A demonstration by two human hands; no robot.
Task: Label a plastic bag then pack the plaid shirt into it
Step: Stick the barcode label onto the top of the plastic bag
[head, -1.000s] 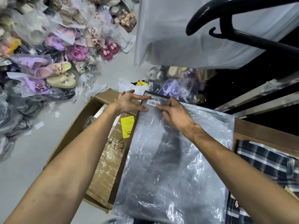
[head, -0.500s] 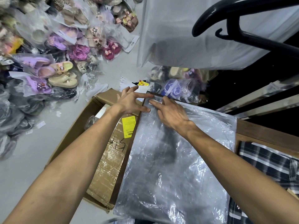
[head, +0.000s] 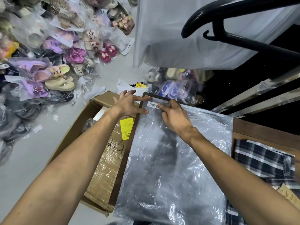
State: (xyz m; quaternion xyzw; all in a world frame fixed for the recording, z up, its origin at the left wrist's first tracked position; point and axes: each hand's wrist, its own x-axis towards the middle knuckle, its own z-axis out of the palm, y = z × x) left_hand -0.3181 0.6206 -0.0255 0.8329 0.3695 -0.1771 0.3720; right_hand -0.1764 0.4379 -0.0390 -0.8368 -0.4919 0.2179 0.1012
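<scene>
Lying flat on the wooden table (head: 259, 132), plastic bag (head: 175, 159), long axis running away from the camera; barcode label (head: 153, 105) at far corner. Left hand (head: 129, 104) splayed open, pressing that corner; right hand (head: 175, 116) fingertips flat on the label, gripping nothing. Plaid shirt (head: 263, 159) just right.

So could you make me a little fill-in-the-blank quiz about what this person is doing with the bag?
1. The white barcode label sits near the ____ corner of the plastic bag.
2. The plaid shirt lies ____ the bag, to its right.
3. The sticker on the cardboard box is ____.
4. The left hand and right hand press down on the ____.

Missing words: far left; outside; yellow; bag
</scene>
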